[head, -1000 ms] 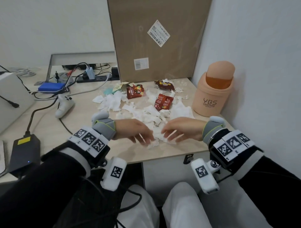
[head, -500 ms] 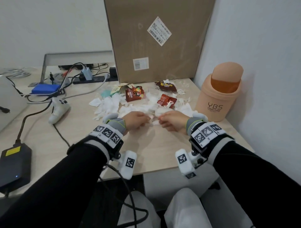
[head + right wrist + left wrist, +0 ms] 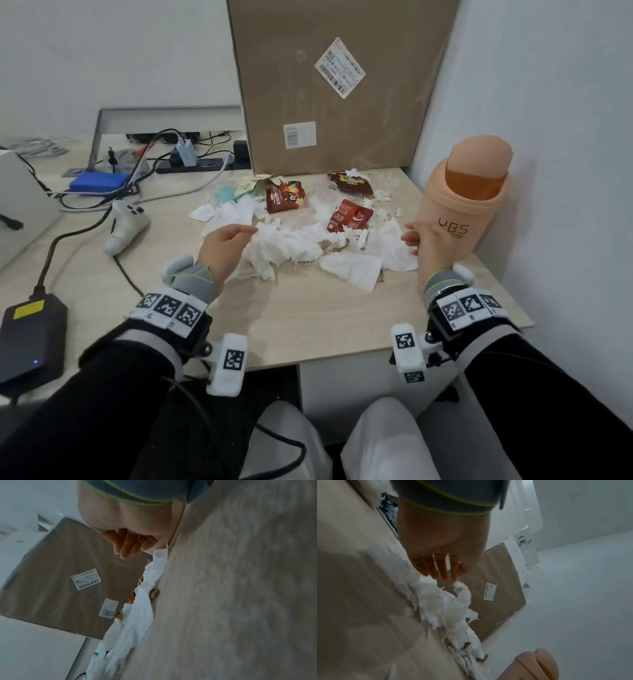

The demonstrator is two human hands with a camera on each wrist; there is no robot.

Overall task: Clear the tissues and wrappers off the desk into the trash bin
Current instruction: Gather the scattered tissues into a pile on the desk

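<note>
on the left we see our left hand (image 3: 224,245) with loose fingers, holding nothing, at the left edge of the tissues (image 3: 291,245). the tissues and red wrappers (image 3: 349,217) lie spread on the desk (image 3: 308,318). our right hand (image 3: 426,245) is relaxed and empty, just before the trash bin (image 3: 459,209).
</note>
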